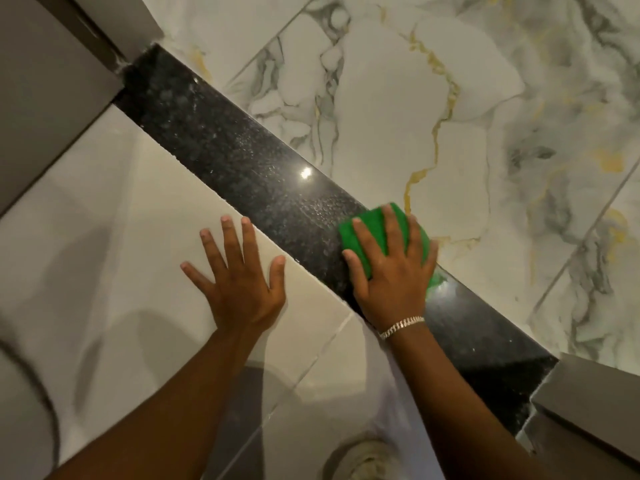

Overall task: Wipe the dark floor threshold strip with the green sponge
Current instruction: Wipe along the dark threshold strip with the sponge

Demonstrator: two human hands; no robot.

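Observation:
The dark speckled threshold strip (225, 150) runs diagonally from the upper left door frame to the lower right one. My right hand (391, 271) presses flat on the green sponge (374, 230), which lies on the strip a little past its middle. Only the sponge's far edge and a corner show around my fingers. The strip looks dusty or wet up-left of the sponge and glossy down-right of it. My left hand (239, 282) rests flat with fingers spread on the cream tile beside the strip's near edge, holding nothing.
Marbled white, grey and gold tiles (450, 98) lie beyond the strip. Plain cream tiles (104, 220) lie on the near side. Grey door frame posts stand at the upper left (52, 81) and lower right (588, 410). A shoe (363, 459) shows at the bottom.

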